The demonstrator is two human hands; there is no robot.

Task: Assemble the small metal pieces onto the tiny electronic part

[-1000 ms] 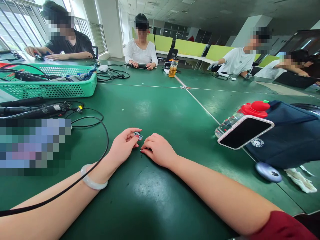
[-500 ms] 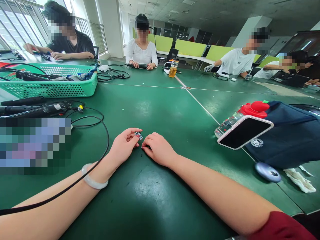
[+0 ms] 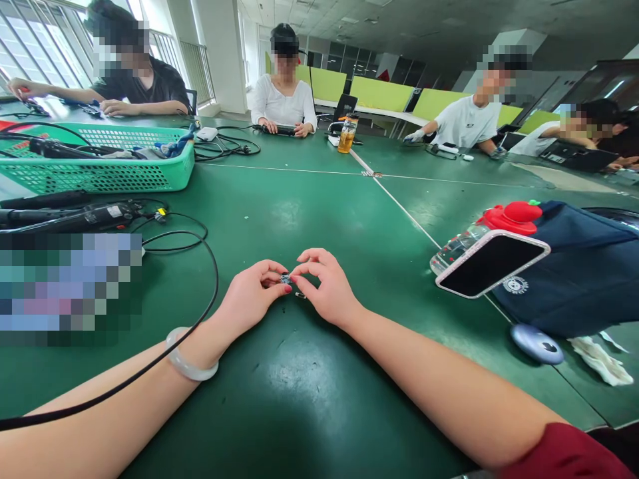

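My left hand (image 3: 252, 293) pinches a small dark-and-silver piece (image 3: 285, 279) between thumb and fingertips, just above the table; it is too small to name exactly. Curled in from the right, my right hand (image 3: 327, 287) has its fingertips against the right side of that piece. Whether a further tiny part sits in its fingers is hidden. Just under the right fingertips shows a small pale slender bit (image 3: 300, 295). A tiny dark speck (image 3: 283, 309) lies on the green tabletop (image 3: 299, 386) below the hands.
A black cable (image 3: 216, 279) crosses over my left forearm. At left are a green basket (image 3: 164, 174) of cables and black gear (image 3: 107, 214). To the right stand a tilted phone (image 3: 492, 264), a red-lidded bottle (image 3: 456, 247), a dark bag (image 3: 584, 273) and a purple oval object (image 3: 536, 344). Several people sit around.
My right hand has lifted off the table and brought its fingertips to the small piece. My left hand has shifted slightly right with it. The pale slender bit now shows between them.
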